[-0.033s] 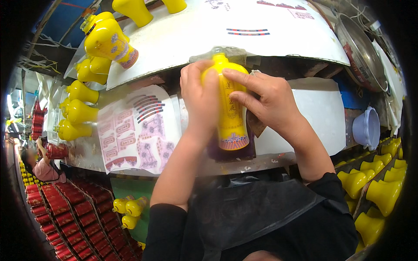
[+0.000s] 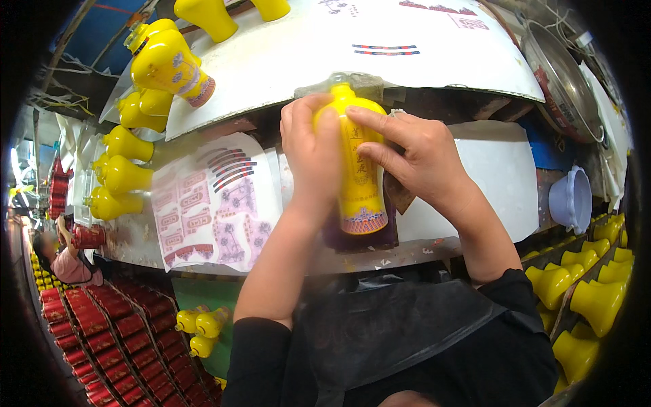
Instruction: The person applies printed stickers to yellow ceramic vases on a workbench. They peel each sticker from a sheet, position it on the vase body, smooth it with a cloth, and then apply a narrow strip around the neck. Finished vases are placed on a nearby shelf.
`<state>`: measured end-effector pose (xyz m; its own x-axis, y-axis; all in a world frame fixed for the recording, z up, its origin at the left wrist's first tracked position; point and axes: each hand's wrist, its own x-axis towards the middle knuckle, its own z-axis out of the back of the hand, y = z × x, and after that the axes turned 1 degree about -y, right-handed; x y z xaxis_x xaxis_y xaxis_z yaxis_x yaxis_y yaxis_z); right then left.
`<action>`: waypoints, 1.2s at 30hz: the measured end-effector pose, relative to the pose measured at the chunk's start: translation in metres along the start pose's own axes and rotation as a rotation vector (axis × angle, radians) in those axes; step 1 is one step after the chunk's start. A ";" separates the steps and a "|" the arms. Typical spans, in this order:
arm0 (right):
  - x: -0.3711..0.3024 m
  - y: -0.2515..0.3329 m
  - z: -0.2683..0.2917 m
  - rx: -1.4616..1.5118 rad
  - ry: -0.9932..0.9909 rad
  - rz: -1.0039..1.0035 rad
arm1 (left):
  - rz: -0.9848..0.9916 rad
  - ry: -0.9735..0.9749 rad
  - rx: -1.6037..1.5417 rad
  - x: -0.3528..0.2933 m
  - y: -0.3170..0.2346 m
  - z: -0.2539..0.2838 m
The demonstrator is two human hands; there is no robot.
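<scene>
A glossy yellow bottle (image 2: 363, 183) lies before me with its clear glass neck pointing away. Dark characters run down its front, and a patterned blue and red band circles its base. My left hand (image 2: 310, 146) wraps the left shoulder of the bottle, slightly blurred. On the upper front, my right hand (image 2: 424, 152) presses its index finger and thumb against the surface. A dark purple pad (image 2: 336, 239) shows beneath the bottle. To the left, a sheet of purple and red decals (image 2: 207, 224) lies flat on the worktable.
Several yellow bottles (image 2: 122, 175) line the left side, near a decorated bottle (image 2: 169, 64). Two dark strips (image 2: 386, 49) lie on the white board (image 2: 305, 54) ahead. At right are a lavender basin (image 2: 571, 200), a metal pan (image 2: 563, 74) and racked bottles. A person (image 2: 64, 261) works far left.
</scene>
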<state>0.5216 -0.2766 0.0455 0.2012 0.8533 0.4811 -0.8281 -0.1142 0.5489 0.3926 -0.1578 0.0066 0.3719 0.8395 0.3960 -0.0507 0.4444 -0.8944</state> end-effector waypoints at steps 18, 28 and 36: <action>-0.029 -0.013 0.019 0.304 -0.308 -0.046 | 0.212 0.193 -0.538 -0.009 -0.001 0.009; -0.044 0.050 -0.002 -0.095 0.113 0.629 | 0.277 0.246 -0.735 -0.008 -0.007 0.019; -0.066 0.028 0.006 0.154 0.129 0.441 | 0.105 0.163 -0.247 -0.012 0.006 0.007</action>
<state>0.4883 -0.3386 0.0329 -0.2264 0.7615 0.6073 -0.7305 -0.5452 0.4113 0.3814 -0.1626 -0.0019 0.5213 0.8068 0.2781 0.1226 0.2517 -0.9600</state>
